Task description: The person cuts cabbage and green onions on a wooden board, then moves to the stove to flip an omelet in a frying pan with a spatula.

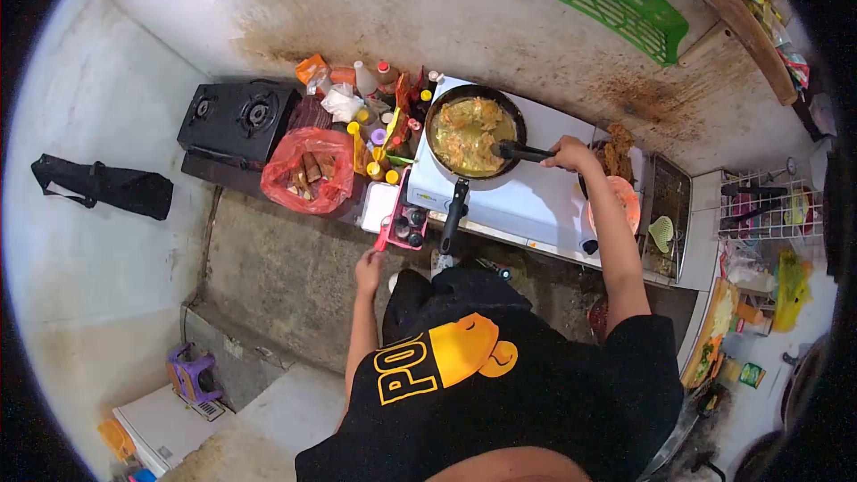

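My right hand (571, 155) is closed round the handle of a black spatula (520, 152), whose blade reaches into the frying pan (523, 116) at its right side. In the pan, orange and pale fritters (473, 113) lie in bubbling yellowish oil. The pan sits on a white stove (536, 201), its black handle (454, 219) pointing toward me. Lower left, my left hand (368, 271) is closed on the end of a slim red handle (383, 236); what it belongs to I cannot make out. Beside it are a white square container (379, 206) and a pink caddy (411, 241) with dark-topped jars.
Left of the stove stand several bottles (375, 170), a red plastic bag (308, 192) and a black two-burner stove (237, 120). An orange-pink bowl (620, 196) sits under my right forearm. Further right are a green strainer (661, 232) and a wire rack (772, 210).
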`<state>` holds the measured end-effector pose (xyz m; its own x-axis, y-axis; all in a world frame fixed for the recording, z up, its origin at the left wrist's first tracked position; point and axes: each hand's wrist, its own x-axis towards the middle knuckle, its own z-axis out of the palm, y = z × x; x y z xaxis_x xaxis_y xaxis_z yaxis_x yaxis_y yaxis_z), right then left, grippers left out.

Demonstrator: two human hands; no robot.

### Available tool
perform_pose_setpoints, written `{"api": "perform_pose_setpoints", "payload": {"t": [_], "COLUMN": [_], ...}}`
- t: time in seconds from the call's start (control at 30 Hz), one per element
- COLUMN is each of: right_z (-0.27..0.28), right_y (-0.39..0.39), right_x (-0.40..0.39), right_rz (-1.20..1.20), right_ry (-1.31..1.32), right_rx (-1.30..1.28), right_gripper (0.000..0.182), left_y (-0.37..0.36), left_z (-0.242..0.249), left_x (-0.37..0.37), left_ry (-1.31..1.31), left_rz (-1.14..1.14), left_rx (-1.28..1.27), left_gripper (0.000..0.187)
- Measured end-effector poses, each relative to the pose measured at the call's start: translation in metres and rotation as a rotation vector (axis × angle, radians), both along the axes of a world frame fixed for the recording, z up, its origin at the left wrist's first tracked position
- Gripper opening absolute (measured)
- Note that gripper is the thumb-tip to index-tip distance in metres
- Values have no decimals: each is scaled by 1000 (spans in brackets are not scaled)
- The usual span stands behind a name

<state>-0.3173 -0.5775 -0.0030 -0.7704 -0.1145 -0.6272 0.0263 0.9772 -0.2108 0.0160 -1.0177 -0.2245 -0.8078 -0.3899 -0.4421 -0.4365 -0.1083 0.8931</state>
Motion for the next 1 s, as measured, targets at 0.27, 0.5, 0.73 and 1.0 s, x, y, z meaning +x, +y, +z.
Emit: {"api": "perform_pose_setpoints", "payload": {"t": [0.27, 0.5, 0.73, 1.0], "right_z": [37, -2, -32, -25], "right_y": [-30, -80, -100, -112], "right_x": [63, 136, 166, 156], "right_rz": [101, 51, -13, 23], "right_ry": [579, 843, 715, 818], "right_rx": [260, 392, 462, 565], "right_gripper": [38, 22, 46, 14], "left_y": [65, 82, 82, 83], "left_z": [79, 92, 94, 96], "left_x": [-94, -127, -135, -139], "left_ry": [-223, -352, -391, -448], "left_rz": [-448, -760, -874, -897], "left_rx": [472, 757, 731, 648], "left_gripper": [34, 30, 22, 22]}}
